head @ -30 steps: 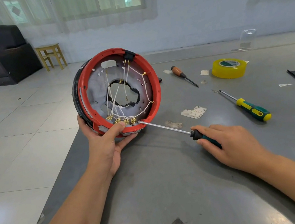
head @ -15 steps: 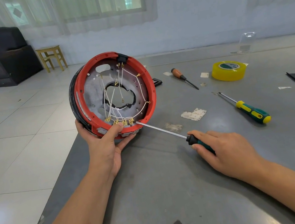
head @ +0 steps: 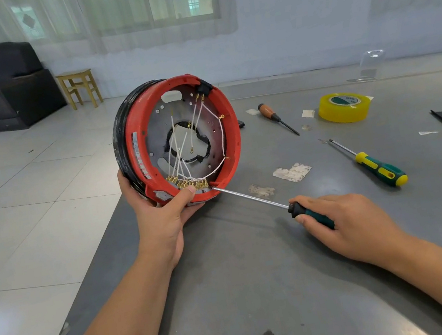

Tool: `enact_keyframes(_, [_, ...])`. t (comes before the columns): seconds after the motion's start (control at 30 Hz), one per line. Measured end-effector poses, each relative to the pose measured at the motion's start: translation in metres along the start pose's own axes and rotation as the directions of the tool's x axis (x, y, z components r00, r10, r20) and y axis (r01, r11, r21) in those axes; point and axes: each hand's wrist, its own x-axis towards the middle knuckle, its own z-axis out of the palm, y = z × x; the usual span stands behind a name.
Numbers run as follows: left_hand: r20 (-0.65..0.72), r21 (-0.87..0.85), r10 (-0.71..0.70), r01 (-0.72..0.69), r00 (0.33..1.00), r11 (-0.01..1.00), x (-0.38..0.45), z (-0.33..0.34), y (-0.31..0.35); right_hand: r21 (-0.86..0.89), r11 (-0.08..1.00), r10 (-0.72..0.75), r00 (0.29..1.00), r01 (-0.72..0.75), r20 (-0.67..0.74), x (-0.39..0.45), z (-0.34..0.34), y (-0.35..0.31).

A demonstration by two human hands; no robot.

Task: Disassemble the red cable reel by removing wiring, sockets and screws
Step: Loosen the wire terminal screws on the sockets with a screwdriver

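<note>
Right hand: the right hand (head: 351, 221) lies nearest, low over the grey table (head: 264, 291), its fingers wrapped round the dark green handle of the screwdriver (head: 250, 195).
Left hand: the left hand (head: 164, 217) cups the lower rim of the red cable reel (head: 180, 139), thumb pressed on the inner edge, fingers curled behind the rim.
Reel position: it stands tilted on edge at the table's left edge, open face toward the camera.
Tool contact: the long shaft runs up and left, and its tip meets the lower rim just right of the row of brass terminals (head: 187, 184).
Step in hand: probably loosening a screw or prying at that lower rim; which one I cannot tell.
Doing it well: keep the shaft in line with the fastener, push along the axis, and brace the rim hard with the thumb so the reel does not roll or the tip slip into the wires.
Reel look: red rim, black band behind, grey metal plate with a ragged central opening; thin white wires (head: 182, 150) fan up from the terminals.
Farther off: a yellow-green screwdriver (head: 371, 164), a wooden-handled one (head: 275, 117) and a yellow tape roll (head: 344, 107) lie on the table.
</note>
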Motion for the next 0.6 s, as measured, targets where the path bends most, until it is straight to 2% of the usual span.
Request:
enact_keyframes(0.23, [0.057, 0.085, 0.05, -0.055, 0.997, 0.995, -0.001, 0.001, -0.002, -0.041, 0.999, -0.021, 1.0, 0.021, 0.008, 0.005, -0.006, 0.004])
enact_keyframes(0.5, [0.156, 0.325, 0.172, -0.215, 0.973, 0.921, -0.002, 0.003, -0.004, -0.072, 0.997, 0.006, 0.986, 0.006, 0.166, 0.019, -0.029, 0.009])
enact_keyframes(0.6, [0.181, 0.348, 0.176, -0.23, 0.968, 0.909, -0.001, 0.002, -0.005, -0.056, 0.998, 0.039, 0.979, -0.028, 0.199, 0.022, -0.032, 0.007])
